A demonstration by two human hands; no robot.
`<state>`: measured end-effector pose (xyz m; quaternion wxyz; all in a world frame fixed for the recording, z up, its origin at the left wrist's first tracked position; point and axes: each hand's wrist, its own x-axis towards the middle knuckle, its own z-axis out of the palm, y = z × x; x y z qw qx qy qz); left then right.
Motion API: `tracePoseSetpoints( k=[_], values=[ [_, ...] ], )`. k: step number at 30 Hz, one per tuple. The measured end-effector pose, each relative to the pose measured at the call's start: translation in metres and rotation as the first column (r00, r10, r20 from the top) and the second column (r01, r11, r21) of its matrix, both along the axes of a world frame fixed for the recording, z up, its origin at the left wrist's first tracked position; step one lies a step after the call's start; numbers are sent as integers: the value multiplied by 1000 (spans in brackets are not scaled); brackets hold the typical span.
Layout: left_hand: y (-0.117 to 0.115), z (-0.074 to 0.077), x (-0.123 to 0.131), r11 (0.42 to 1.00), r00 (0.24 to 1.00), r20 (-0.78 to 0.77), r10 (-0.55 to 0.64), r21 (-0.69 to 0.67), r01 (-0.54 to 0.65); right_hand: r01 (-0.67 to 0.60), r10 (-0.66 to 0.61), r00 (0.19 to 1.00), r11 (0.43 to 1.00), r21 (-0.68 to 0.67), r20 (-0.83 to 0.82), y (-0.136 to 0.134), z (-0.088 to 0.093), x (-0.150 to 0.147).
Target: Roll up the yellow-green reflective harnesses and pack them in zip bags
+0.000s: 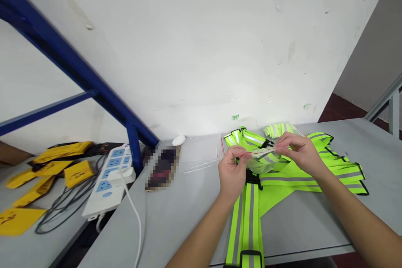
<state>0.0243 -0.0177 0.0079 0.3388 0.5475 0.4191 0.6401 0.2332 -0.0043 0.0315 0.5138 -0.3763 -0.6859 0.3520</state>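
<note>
Between my hands is a clear zip bag (265, 163) with a folded neon-green reflective strap inside. My left hand (232, 169) pinches the left end of its red-lined zip edge. At the other end of that edge, my right hand (300, 153) pinches with thumb and finger. Beneath the bag lies a pile of neon-green reflective straps (314, 176) with grey stripes and black trim. Some straps (246, 222) with a black buckle run toward the table's front edge. Another bagged strap (279, 129) rests behind my right hand.
Flat clear bags (201, 155) lie left of the straps on the grey table (185, 217). Further left are a pixelated object (163, 169), a white oval object (179, 140), a power strip (109, 180) with cables, and yellow pieces (50, 167). Blue frame bars (78, 67) slant before the wall.
</note>
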Motion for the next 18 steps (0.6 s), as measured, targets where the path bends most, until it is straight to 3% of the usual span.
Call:
tracePoseSetpoints(
  k=[6, 9, 14, 18],
  values=[
    [5, 3, -5, 996, 997, 17, -81, -40, 81, -7, 6, 1000, 1000, -16, -29, -2, 0, -1],
    [3, 4, -6, 992, 992, -31, -121, 23, 122, -11, 9, 999, 1000, -28, -45, -4, 1, -4],
    [-5, 5, 0, 995, 999, -25, -29, 94, 31, 0, -1, 998, 1000, -16, -60, -5, 1, -6],
    [-5, 6, -1, 995, 998, -10, -63, 74, 64, -10, 9, 997, 1000, -11, -74, -5, -1, -7]
  ],
)
